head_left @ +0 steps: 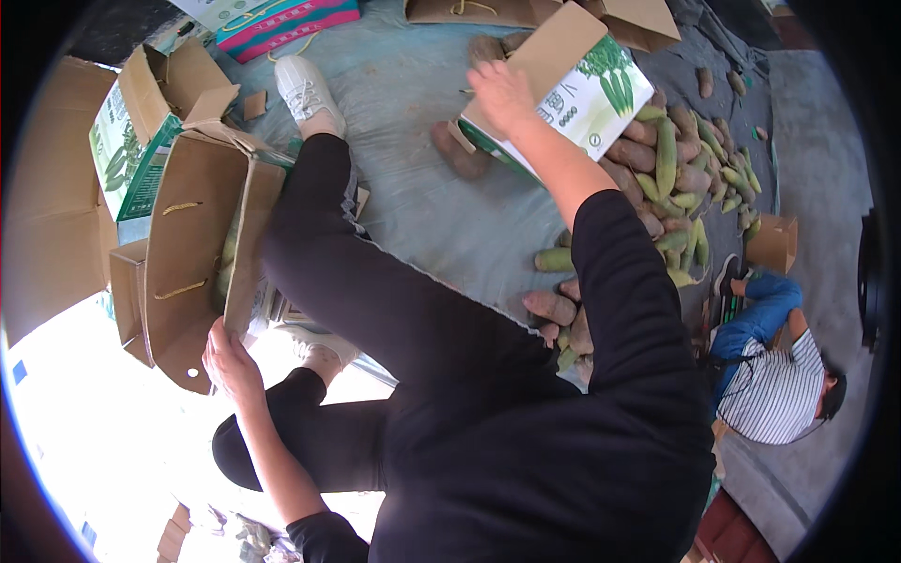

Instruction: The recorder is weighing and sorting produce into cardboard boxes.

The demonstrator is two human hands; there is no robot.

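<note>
In the upper middle of the frame the person's right hand [502,91] reaches up and forward, its fingers [483,77] curled together over the edge of a white and green printed cardboard box with a brown flap [582,89], which is tilted and held above the heap. Below and to the right of that box lies a pile of green and brownish stalk-shaped vegetables [671,183], spread from the upper right down to the centre right of the frame on a pale blue-grey ground sheet [413,141]. In the lower left, the left hand [230,361] rests on the lower edge of a plain brown open cardboard box with yellow cord handles [192,258]; the fingers are bent and closed over the rim of its flap, gripping it. This brown box lies on its side at centre left, its opening toward the person's black-trousered leg [375,281], and some green vegetables show inside it. Another green and white printed carton [131,155] stands just beside it in the upper left. A white shoe [305,89] sits at the top centre left. At the right edge a second person in a striped shirt [774,389] crouches, well apart.
</note>
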